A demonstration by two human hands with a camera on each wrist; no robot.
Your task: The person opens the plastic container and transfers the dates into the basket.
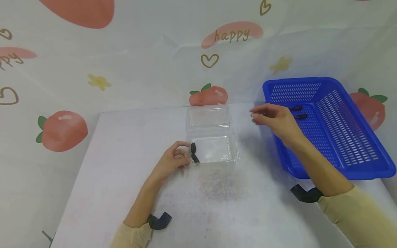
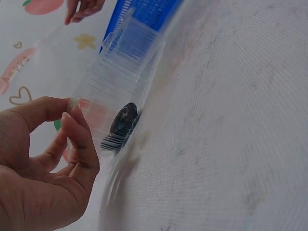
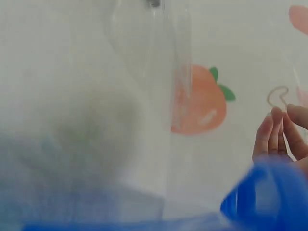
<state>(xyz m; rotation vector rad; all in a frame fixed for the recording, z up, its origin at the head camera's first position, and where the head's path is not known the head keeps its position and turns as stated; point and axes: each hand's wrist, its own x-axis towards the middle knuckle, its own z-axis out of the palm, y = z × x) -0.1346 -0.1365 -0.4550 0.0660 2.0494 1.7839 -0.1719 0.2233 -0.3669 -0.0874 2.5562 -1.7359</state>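
A clear plastic clamshell box (image 1: pixel 214 148) lies with its lid (image 1: pixel 207 116) folded back in the middle of the table. Two small dark oblong pieces (image 1: pixel 193 148) sit along its left side; in the left wrist view one looks like a glossy dark oval (image 2: pixel 124 118) behind the plastic. My left hand (image 1: pixel 173 159) pinches the box's left edge between thumb and finger. Over the left rim of the blue basket (image 1: pixel 333 82) hovers my right hand (image 1: pixel 276 120), thumb and fingers close together. Nothing shows between its fingertips (image 3: pixel 276 113).
Two more dark pieces (image 1: pixel 301 116) lie inside the basket, near its far left corner. A white cloth covers the table (image 1: pixel 124 148), with a stained patch in front of the box. The wall behind is hung with a printed sheet (image 1: pixel 149 69).
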